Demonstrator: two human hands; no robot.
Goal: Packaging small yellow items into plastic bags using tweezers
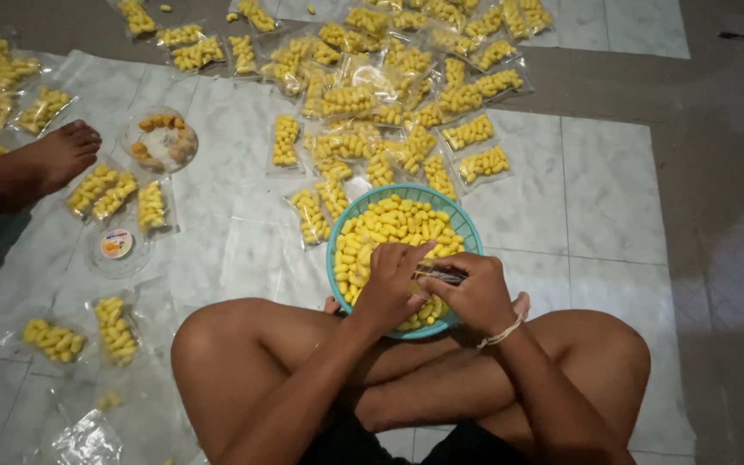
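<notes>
1. Left hand (387, 288) rests over the near part of the basket (467, 226), fingers curled down onto the yellow snacks (385, 226); I judge it is gathering pieces, though what it grips is hidden under the palm.
2. Right hand (475, 293) sits just right of my left hand at the near rim of the basket, clenched around a small clear bag (439, 274) whose mouth faces the left fingers.
3. Basket position: on the floor mat (604, 189), touching my crossed shins, directly ahead of me.
4. Progress, done: many filled bags (406, 95) lie beyond the basket in a broad heap, with more scattered to its far left.
5. Progress, left: the basket is heaped with loose snacks, so I judge a large share is unpacked.
6. Left of the basket: a round lid (116, 244) with an orange centre, and farther left a clear tub (161, 139) holding darker pieces.
7. Far left of the basket: another person's bare foot (45, 164) rests among the bags.
8. Near left of the basket, beside my knee: two filled bags and crumpled empty plastic (88, 441).
9. Obstruction: filled bags touch the far rim of the basket, leaving little free mat there.
</notes>
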